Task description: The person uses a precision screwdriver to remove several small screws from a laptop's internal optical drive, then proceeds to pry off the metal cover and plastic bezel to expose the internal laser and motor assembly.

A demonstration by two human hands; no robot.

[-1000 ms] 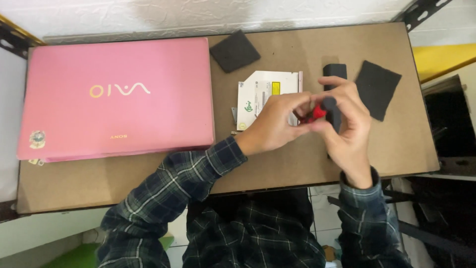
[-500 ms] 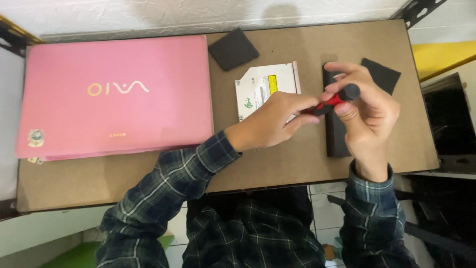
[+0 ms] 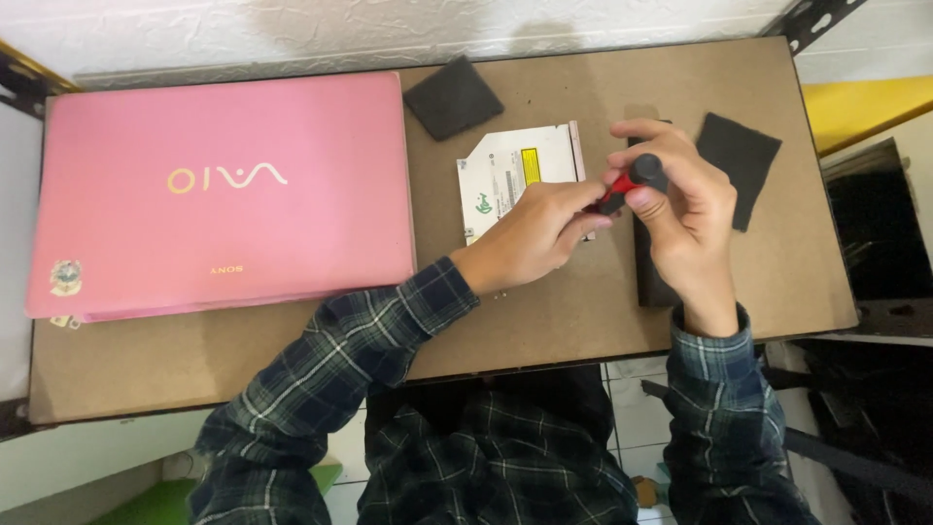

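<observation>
A red-and-black screwdriver (image 3: 632, 183) is held between both hands above the brown table (image 3: 544, 321). My right hand (image 3: 685, 228) grips its black handle end; my left hand (image 3: 535, 233) pinches the red shaft end. Under my left hand lies a white optical drive (image 3: 510, 175) with a yellow label. A long black bar-shaped part (image 3: 653, 282) lies under my right hand, mostly hidden. A closed pink laptop (image 3: 219, 194) rests at the left.
One dark square pad (image 3: 453, 97) lies behind the drive, another dark pad (image 3: 741, 160) lies at the right. A yellow object (image 3: 865, 107) sits beyond the table's right edge. Black metal frame corners stand at the back.
Both hands with the screwdriver have shifted slightly left and toward me over the drive's right edge; the right dark pad is now fully uncovered.
</observation>
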